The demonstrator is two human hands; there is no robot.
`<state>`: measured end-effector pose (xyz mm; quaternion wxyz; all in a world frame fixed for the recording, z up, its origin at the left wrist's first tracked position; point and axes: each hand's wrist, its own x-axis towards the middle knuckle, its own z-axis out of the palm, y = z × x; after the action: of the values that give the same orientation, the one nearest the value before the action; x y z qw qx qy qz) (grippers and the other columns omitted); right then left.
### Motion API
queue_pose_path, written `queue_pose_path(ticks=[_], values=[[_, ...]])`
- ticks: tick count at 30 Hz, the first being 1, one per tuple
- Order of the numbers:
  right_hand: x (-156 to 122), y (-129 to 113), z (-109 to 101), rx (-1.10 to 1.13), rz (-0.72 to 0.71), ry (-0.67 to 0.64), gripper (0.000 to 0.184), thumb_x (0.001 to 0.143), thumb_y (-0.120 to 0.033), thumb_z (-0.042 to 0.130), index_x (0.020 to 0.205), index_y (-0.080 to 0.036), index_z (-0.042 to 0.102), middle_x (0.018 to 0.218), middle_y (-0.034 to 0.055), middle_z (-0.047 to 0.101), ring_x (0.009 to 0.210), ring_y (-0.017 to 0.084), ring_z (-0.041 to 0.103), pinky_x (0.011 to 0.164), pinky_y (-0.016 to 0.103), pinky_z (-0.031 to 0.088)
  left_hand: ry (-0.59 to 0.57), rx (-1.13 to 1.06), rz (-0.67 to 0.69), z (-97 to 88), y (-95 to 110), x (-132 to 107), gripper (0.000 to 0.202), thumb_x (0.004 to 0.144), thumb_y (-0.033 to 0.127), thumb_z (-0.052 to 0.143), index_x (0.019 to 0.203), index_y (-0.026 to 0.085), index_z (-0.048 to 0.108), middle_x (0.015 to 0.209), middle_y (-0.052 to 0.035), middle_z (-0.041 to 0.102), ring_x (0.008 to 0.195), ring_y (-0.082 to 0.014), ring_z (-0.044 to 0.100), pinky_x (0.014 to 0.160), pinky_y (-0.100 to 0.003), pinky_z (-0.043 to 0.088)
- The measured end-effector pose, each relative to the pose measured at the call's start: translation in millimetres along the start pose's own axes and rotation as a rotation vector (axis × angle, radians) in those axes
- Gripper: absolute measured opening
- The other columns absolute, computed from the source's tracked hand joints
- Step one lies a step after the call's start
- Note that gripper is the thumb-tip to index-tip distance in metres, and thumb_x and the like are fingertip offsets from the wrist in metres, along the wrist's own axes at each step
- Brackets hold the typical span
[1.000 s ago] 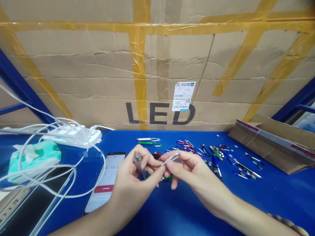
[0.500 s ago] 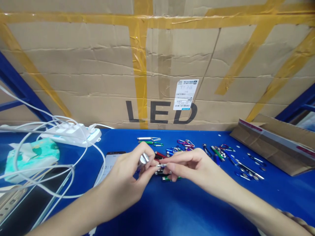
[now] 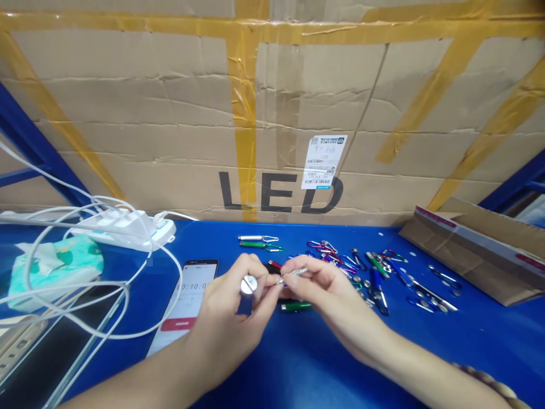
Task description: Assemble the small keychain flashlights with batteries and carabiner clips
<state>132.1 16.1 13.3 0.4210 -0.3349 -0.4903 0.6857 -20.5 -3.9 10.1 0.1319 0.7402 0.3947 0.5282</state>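
Observation:
My left hand (image 3: 225, 309) is closed around a small silver keychain flashlight (image 3: 249, 284), whose round end faces me; most of its body is hidden in the fingers. With thumb and fingers pinched, my right hand (image 3: 330, 292) holds a thin silver carabiner clip (image 3: 299, 272). The fingertips of both hands meet at the clip's left end, and how it joins the flashlight is hidden. Just beneath the hands lies a green flashlight (image 3: 296, 307). Behind the fingers a red one (image 3: 275, 264) is partly covered.
Loose flashlights, clips and round cells (image 3: 400, 275) are scattered to the right. A silver flashlight (image 3: 251, 238) and a green one (image 3: 252, 245) lie behind. A phone (image 3: 187, 289), white cables (image 3: 128, 295), a power strip (image 3: 128, 230) and an open carton (image 3: 468, 250) surround the work area.
My right hand has shifted slightly left and tilted, showing more of the silver clip. The flashlight's end in my left hand has turned toward me. More of the phone and loose parts shows.

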Motion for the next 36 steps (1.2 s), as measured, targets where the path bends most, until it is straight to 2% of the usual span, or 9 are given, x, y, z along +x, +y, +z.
queue_pose_path(ticks=[4, 7, 10, 14, 17, 20, 24, 31, 36], values=[[-6, 10, 17, 0.147, 0.007, -0.046, 0.021, 0.082, -0.038, 0.061, 0.092, -0.022, 0.068, 0.087, 0.0009, 0.064, 0.074, 0.010, 0.056, 0.070, 0.022, 0.046, 0.078, 0.013, 0.020, 5.2, 4, -6, 0.034, 0.074, -0.003, 0.054, 0.067, 0.024, 0.035, 0.059, 0.0078, 0.049, 0.051, -0.0098, 0.052, 0.054, -0.021, 0.044], [-10, 11, 21, 0.059, -0.055, 0.012, 0.030, 0.081, -0.037, 0.062, 0.108, -0.023, 0.065, 0.084, 0.0001, 0.061, 0.064, 0.008, 0.048, 0.063, 0.020, 0.043, 0.082, 0.012, 0.041, 5.9, 6, -6, 0.033, 0.074, -0.004, 0.055, 0.067, 0.025, 0.039, 0.059, 0.0071, 0.056, 0.052, -0.0111, 0.056, 0.054, -0.023, 0.046], [-10, 9, 17, -0.049, -0.111, 0.067, 0.046, 0.081, -0.036, 0.061, 0.125, -0.025, 0.053, 0.084, 0.0002, 0.059, 0.060, 0.008, 0.044, 0.058, 0.021, 0.040, 0.078, -0.020, 0.051, 7.5, 6, -5, 0.033, 0.076, -0.003, 0.054, 0.068, 0.025, 0.039, 0.063, 0.0056, 0.058, 0.056, -0.0120, 0.059, 0.055, -0.023, 0.047], [-5, 2, 8, -0.189, -0.176, 0.057, 0.052, 0.084, -0.037, 0.057, 0.133, -0.025, 0.046, 0.085, 0.0009, 0.059, 0.061, 0.009, 0.044, 0.055, 0.022, 0.040, 0.004, -0.089, 0.049, 8.1, 4, -4, 0.032, 0.078, -0.001, 0.054, 0.070, 0.024, 0.038, 0.067, 0.0051, 0.053, 0.056, -0.0099, 0.057, 0.055, -0.022, 0.046], [-4, -6, 2, -0.298, -0.176, 0.014, 0.042, 0.088, -0.035, 0.052, 0.128, -0.025, 0.051, 0.078, -0.0016, 0.057, 0.060, 0.008, 0.043, 0.055, 0.020, 0.039, -0.041, -0.140, -0.028, 3.3, 2, -2, 0.031, 0.080, 0.003, 0.057, 0.076, 0.025, 0.036, 0.083, 0.0025, 0.056, 0.058, -0.0091, 0.056, 0.055, -0.022, 0.047], [-7, -15, -1, -0.440, -0.188, -0.122, 0.027, 0.090, -0.032, 0.049, 0.111, -0.022, 0.064, 0.072, -0.0025, 0.056, 0.058, 0.007, 0.044, 0.054, 0.019, 0.040, -0.063, -0.164, -0.053, -6.1, -1, 4, 0.031, 0.082, 0.004, 0.056, 0.076, 0.025, 0.034, 0.097, -0.0002, 0.060, 0.066, -0.0106, 0.060, 0.058, -0.024, 0.048], [-15, -26, 1, -0.489, -0.174, -0.264, 0.025, 0.092, -0.027, 0.047, 0.083, -0.017, 0.068, 0.074, -0.0010, 0.056, 0.060, 0.007, 0.047, 0.055, 0.018, 0.041, -0.106, -0.257, 0.007, -18.0, -2, 10, 0.037, 0.080, 0.000, 0.057, 0.066, 0.024, 0.032, 0.086, 0.0035, 0.069, 0.069, -0.0122, 0.063, 0.057, -0.024, 0.049], [-19, -32, -2, -0.433, -0.066, -0.370, 0.021, 0.092, -0.024, 0.044, 0.089, -0.017, 0.064, 0.075, -0.0024, 0.055, 0.060, 0.006, 0.051, 0.064, 0.020, 0.046, -0.089, -0.250, 0.150, -23.2, 0, 7, 0.036, 0.075, -0.003, 0.064, 0.064, 0.023, 0.042, 0.076, 0.0038, 0.070, 0.066, -0.0141, 0.066, 0.059, -0.027, 0.053], [-19, -30, -7, -0.697, -0.121, -0.342, 0.025, 0.090, -0.021, 0.047, 0.071, -0.014, 0.061, 0.069, -0.0002, 0.058, 0.066, 0.010, 0.054, 0.066, 0.021, 0.044, -0.168, -0.284, 0.358, -22.2, -6, 10, 0.030, 0.075, -0.007, 0.060, 0.068, 0.020, 0.047, 0.075, -0.0029, 0.069, 0.064, -0.0141, 0.065, 0.059, -0.026, 0.053]])
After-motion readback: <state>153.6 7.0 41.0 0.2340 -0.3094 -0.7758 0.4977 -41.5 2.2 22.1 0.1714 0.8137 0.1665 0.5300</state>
